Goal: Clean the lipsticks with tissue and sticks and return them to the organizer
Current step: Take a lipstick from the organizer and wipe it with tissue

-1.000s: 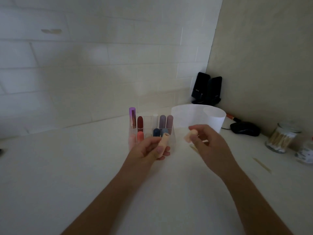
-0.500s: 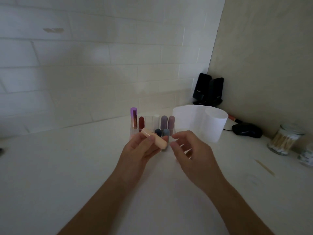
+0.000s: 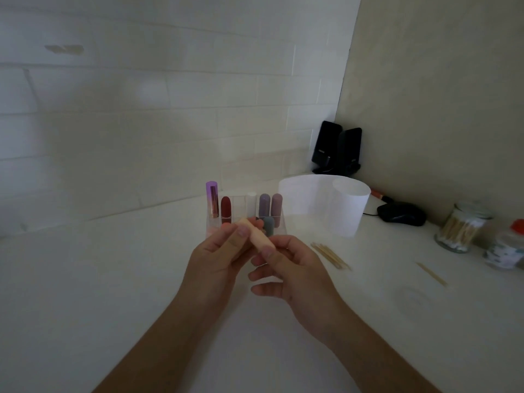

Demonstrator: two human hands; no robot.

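Note:
A peach lipstick [image 3: 256,237], capped and lying slantwise, is held between both hands in front of the clear organizer [image 3: 280,222]. My left hand [image 3: 218,256] grips its upper left end with thumb and fingers. My right hand [image 3: 295,268] pinches its lower right end. Behind them the organizer holds several upright lipsticks: a purple one [image 3: 211,199], a dark red one [image 3: 226,209], a white one [image 3: 251,204], two mauve ones [image 3: 270,205] and a grey-blue one [image 3: 268,226]. A tissue roll [image 3: 326,204] stands to the right, its sheet unrolled. Wooden sticks [image 3: 330,255] lie on the counter.
A single stick [image 3: 431,273] lies further right. A glass jar of cotton swabs [image 3: 460,226] and a small red-lidded jar [image 3: 507,248] stand at the right edge. A black mouse [image 3: 402,214] and black speakers [image 3: 337,148] sit in the corner against the walls.
The cap in my right hand has gone onto the lipstick held by my left hand. Now both hands hold the closed tube, and my right hand has come in to its lower end.

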